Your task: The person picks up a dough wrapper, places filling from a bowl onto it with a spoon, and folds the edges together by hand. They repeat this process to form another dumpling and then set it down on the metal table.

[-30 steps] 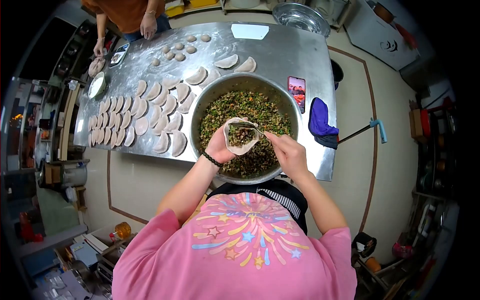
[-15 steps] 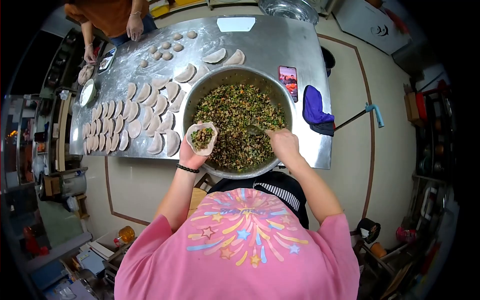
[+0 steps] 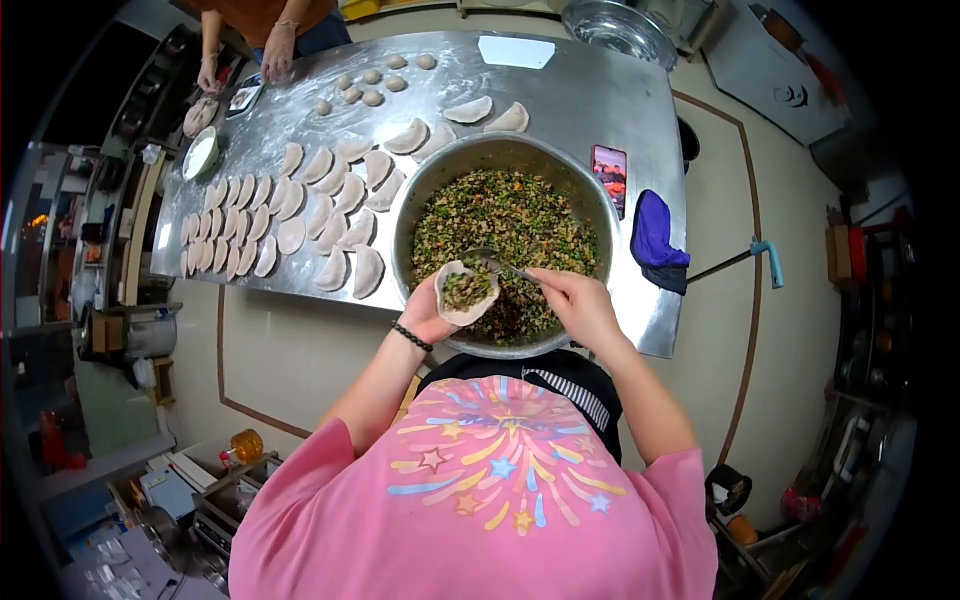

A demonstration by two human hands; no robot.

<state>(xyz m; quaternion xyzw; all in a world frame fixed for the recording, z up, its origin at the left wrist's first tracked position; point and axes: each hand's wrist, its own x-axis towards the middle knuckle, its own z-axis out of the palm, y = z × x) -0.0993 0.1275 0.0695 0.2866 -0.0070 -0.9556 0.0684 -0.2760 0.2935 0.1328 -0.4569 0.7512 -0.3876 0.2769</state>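
Note:
Cupped in my left hand (image 3: 424, 313) is a round dough wrapper (image 3: 462, 316) with chopped filling (image 3: 467, 290) heaped in it. My right hand (image 3: 578, 305) grips a metal spoon (image 3: 518, 271), whose bowl is at the wrapper's upper edge. Both hands are over the near part of a large steel basin (image 3: 402, 215). Inside the basin lies a minced green, brown and orange filling (image 3: 520, 215). To the left, rows of folded dumplings (image 3: 330, 235) rest on the metal table (image 3: 590, 95).
Small dough balls (image 3: 372, 98) and a white bowl (image 3: 201, 153) sit farther back. A phone (image 3: 609, 180) and a purple-black cloth item (image 3: 655, 240) lie right of the basin. Across the table, another person's hands (image 3: 279, 52) are near a dough lump (image 3: 201, 117).
The spoon has come up out of the filling to the wrapper, and my two hands are closer together. The camera view has shifted slightly. The other person's hand has moved a little.

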